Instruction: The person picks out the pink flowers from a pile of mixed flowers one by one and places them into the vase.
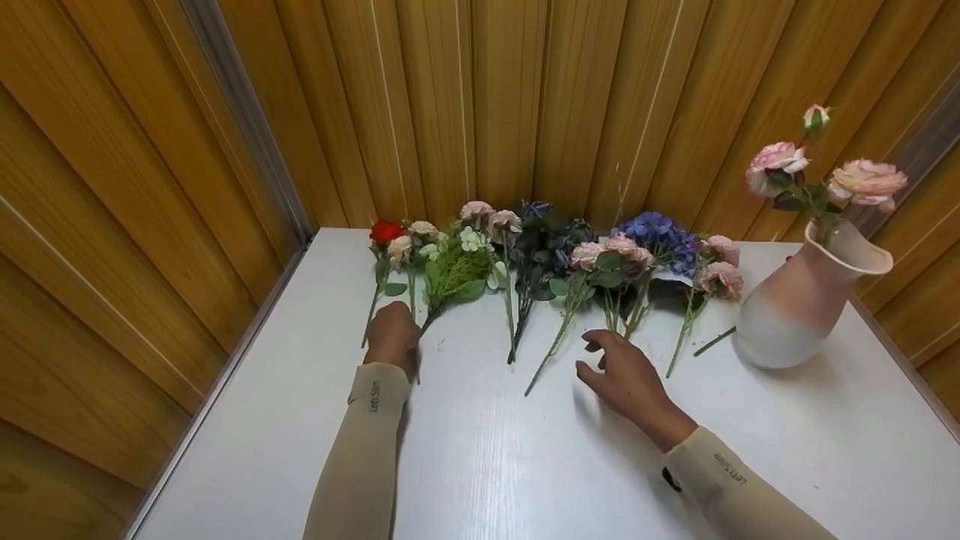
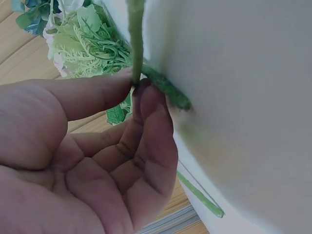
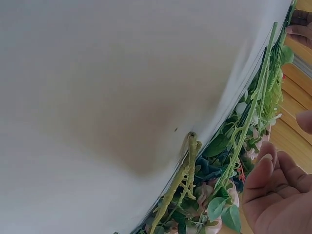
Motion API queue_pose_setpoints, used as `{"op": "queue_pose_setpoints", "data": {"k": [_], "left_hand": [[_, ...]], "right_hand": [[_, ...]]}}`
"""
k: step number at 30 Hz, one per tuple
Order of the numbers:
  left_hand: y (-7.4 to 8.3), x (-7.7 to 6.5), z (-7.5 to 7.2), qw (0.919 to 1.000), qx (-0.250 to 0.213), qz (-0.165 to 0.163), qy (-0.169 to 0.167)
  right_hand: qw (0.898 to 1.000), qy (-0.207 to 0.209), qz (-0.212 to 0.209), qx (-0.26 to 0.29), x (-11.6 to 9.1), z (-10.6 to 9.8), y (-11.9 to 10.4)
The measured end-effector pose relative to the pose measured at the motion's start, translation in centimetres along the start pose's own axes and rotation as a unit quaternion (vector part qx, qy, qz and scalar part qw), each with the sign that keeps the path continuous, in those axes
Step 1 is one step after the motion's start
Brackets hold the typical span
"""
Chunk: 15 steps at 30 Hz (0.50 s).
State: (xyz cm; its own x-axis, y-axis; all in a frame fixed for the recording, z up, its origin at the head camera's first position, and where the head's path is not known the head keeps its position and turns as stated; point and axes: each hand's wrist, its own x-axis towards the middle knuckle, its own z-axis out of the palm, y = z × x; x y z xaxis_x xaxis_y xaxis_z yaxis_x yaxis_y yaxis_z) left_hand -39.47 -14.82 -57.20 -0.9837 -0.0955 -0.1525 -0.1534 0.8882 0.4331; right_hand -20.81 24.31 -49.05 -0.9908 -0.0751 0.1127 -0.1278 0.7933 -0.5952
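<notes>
In the left wrist view, thumb and fingertips of my left hand (image 1: 394,330) pinch a thin green flower stem (image 2: 136,39). A thicker green stem (image 2: 168,87) lies just behind the fingertips. In the head view this hand is at the cream flowers (image 1: 400,251), between the red flower (image 1: 386,230) and the leafy green sprig (image 1: 454,270); the pinch itself is hidden there. My right hand (image 1: 626,371) hovers with loosely bent fingers, holding nothing, near the stems of the pink flowers (image 1: 619,255).
A pink-and-white vase (image 1: 787,311) holding pink roses (image 1: 866,184) stands at the right. Along the white table's (image 1: 480,457) back lie dark blue flowers (image 1: 536,247), blue-violet hydrangea-like blooms (image 1: 660,236) and another pink-flowered stem (image 1: 720,279). Wooden panels (image 1: 502,97) rise behind.
</notes>
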Motion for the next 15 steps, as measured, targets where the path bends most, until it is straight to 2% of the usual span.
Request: {"op": "queue_pose_setpoints", "data": {"k": [4, 5, 9, 11, 12, 13, 15], "left_hand": [[0.0, -0.6, -0.4, 0.9997, -0.024, 0.003, 0.000], [0.3, -1.6, -1.0, 0.9994, -0.033, 0.006, 0.002], [0.3, -2.6, -1.4, 0.9980, -0.064, -0.004, 0.000], [0.0, -2.9, -1.5, 0.9967, -0.081, -0.002, -0.002], [-0.3, -2.4, -1.1, 0.9963, -0.086, -0.006, -0.003], [-0.4, -2.5, -1.1, 0.9956, -0.093, -0.005, 0.001], [0.1, -3.6, -1.9, 0.9941, -0.108, 0.001, 0.008]], "right_hand": [[1.000, -0.006, 0.003, -0.002, 0.0, 0.0, 0.0], [1.000, -0.008, 0.005, -0.003, 0.0, 0.0, 0.0], [1.000, -0.013, 0.006, -0.004, 0.0, 0.0, -0.1], [1.000, -0.013, 0.006, -0.003, -0.1, 0.1, -0.2], [1.000, -0.013, 0.005, -0.002, -0.1, 0.1, -0.2], [1.000, -0.012, 0.006, 0.000, -0.1, 0.2, -0.2], [1.000, -0.010, 0.007, 0.003, -0.1, 0.2, -0.3]]}}
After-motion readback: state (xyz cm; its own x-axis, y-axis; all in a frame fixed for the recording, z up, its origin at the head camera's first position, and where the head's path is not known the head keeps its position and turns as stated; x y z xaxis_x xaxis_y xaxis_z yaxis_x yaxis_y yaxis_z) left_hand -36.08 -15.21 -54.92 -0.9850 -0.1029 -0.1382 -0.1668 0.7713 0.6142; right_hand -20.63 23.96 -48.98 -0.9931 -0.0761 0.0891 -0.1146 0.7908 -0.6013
